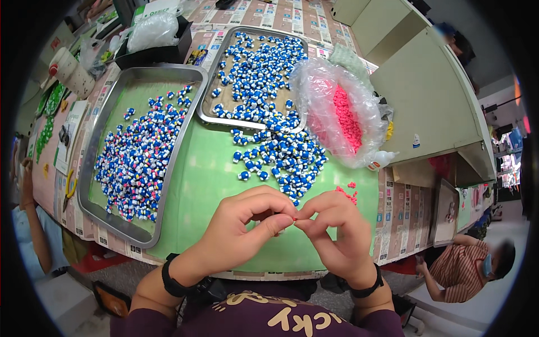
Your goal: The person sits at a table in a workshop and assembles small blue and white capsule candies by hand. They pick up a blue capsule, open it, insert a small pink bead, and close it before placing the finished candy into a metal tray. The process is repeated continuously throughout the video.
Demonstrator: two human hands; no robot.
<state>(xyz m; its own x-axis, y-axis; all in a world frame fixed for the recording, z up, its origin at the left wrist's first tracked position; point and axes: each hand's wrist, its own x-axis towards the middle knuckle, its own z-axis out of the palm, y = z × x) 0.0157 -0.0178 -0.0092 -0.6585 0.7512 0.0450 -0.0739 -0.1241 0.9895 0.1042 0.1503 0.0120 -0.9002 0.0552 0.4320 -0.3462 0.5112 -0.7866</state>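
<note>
Above the green mat [202, 168], my left hand [241, 227] and my right hand [339, 233] meet with pinched fingertips. A speck of red [295, 219] shows between them at the tips of my right fingers. What my left thumb and forefinger hold is mostly hidden; a little white shows beneath them. Just beyond my hands lies a loose heap of small blue-and-white figures [289, 163]. A few small pink pieces [348, 194] are scattered on the mat beyond my right hand.
At left, a metal tray [85, 185] holds blue-and-white figures with pink parts. Another metal tray [210, 84] of figures stands at the back. To its right sit an open plastic bag [314, 95] of pink pieces and a grey cabinet [432, 95]. Other people are on both sides.
</note>
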